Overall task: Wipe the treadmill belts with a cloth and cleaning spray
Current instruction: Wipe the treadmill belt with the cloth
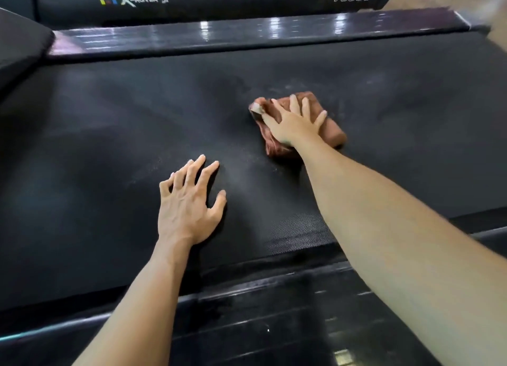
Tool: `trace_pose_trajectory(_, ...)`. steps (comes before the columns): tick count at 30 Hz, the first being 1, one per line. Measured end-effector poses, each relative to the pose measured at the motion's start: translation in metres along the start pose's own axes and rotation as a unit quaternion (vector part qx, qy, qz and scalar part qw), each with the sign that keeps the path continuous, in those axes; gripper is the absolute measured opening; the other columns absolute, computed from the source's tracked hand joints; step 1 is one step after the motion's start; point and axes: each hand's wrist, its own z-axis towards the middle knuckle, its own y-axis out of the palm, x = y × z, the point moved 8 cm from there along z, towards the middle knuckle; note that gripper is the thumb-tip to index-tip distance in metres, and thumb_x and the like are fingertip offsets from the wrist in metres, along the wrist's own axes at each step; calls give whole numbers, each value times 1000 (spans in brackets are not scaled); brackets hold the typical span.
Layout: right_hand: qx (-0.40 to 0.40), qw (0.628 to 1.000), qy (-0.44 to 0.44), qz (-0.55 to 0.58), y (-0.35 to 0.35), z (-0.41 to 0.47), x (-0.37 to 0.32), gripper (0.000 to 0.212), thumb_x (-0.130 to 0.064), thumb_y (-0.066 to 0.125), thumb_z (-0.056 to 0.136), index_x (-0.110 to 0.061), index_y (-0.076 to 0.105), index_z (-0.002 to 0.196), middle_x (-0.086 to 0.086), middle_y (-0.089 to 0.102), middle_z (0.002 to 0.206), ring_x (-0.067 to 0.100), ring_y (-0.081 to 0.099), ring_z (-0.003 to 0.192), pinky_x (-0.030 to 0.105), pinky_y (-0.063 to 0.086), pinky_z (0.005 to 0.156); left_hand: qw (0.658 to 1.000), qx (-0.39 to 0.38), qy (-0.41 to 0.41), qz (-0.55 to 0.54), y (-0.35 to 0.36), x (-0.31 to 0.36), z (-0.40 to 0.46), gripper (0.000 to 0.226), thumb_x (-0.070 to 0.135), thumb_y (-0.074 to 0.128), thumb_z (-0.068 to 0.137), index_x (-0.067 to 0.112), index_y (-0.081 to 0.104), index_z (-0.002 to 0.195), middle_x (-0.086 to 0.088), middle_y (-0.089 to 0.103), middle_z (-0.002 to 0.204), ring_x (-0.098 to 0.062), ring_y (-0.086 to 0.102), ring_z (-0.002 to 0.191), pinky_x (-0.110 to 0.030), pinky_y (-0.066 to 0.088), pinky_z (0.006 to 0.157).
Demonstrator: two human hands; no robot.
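A black treadmill belt (pixel 109 146) fills most of the head view, running left to right. A folded brown cloth (pixel 333 132) lies on it right of centre. My right hand (pixel 295 122) presses flat on the cloth with fingers spread and straight. My left hand (pixel 189 203) rests on the bare belt nearer to me, fingers spread, holding nothing. No spray bottle is in view.
A glossy side rail (pixel 247 36) runs along the belt's far edge, with the motor cover (pixel 205 0) marked X-Runner behind it. The near side rail (pixel 274 310) lies under my forearms. A dark padded block (pixel 19 44) sits at far left.
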Motion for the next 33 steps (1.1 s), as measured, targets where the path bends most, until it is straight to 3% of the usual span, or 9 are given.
trace_pose_trajectory(6,14,980,-195,-30,23,-99,-23,66,-82,19,94,-59,21,156,-11,4,174,17,-6,160,65,-9,123,1000,5,0,-4,0,0,0,66,61,28,93,39,31,155,10,22,167,-14,15,154,-42,20,117)
trace_pose_trajectory(8,29,985,-164,-37,24,-115,10,68,-83,15,92,-60,21,156,-13,7,173,17,-2,160,65,-8,123,1000,4,0,-5,1,-1,1,65,61,29,93,39,31,155,10,22,167,-14,15,154,-43,20,118)
trace_pose_trajectory(13,29,998,51,3,-12,-20,39,69,-80,19,97,-53,17,160,-2,0,175,28,-10,160,72,-13,117,1000,6,1,-4,1,0,0,66,61,29,93,39,31,154,10,22,167,-14,15,154,-44,20,118)
trace_pose_trajectory(17,21,999,-43,-27,4,-1,-28,67,-78,21,98,-53,19,160,-1,2,175,29,-8,160,71,-13,118,1000,7,1,-7,1,-1,1,67,62,27,92,39,31,154,10,22,166,-14,16,154,-43,20,117)
trace_pose_trajectory(21,12,983,-179,-48,26,-78,-44,65,-81,20,95,-60,19,157,-9,5,174,20,-6,160,64,-10,123,1000,8,2,-2,1,-1,1,68,63,25,92,38,31,155,9,23,166,-14,17,154,-43,22,116)
trace_pose_trajectory(24,48,991,-114,-43,22,-109,9,70,-86,23,90,-60,22,155,-12,8,173,17,-1,159,61,-6,125,1000,6,0,1,2,-2,1,66,62,26,92,39,31,154,10,22,167,-14,16,154,-42,21,116)
trace_pose_trajectory(29,44,998,52,1,-8,-23,30,74,-83,24,93,-53,19,160,-1,2,175,28,-7,160,67,-8,122,1000,10,-2,2,1,-1,0,66,61,25,93,38,31,155,10,22,166,-14,16,154,-41,20,116)
trace_pose_trajectory(31,29,998,46,-9,-9,9,12,74,-80,21,96,-49,14,162,1,-2,175,31,-10,159,70,-10,119,1000,9,-3,4,1,-1,0,67,62,23,92,39,31,155,10,22,166,-14,16,154,-41,20,116)
trace_pose_trajectory(33,-6,998,-44,-49,0,21,-27,73,-80,19,97,-49,12,162,-1,-3,175,29,-10,159,70,-11,120,1000,12,-4,2,2,-2,1,67,62,25,91,39,31,154,11,23,166,-14,16,153,-41,20,116)
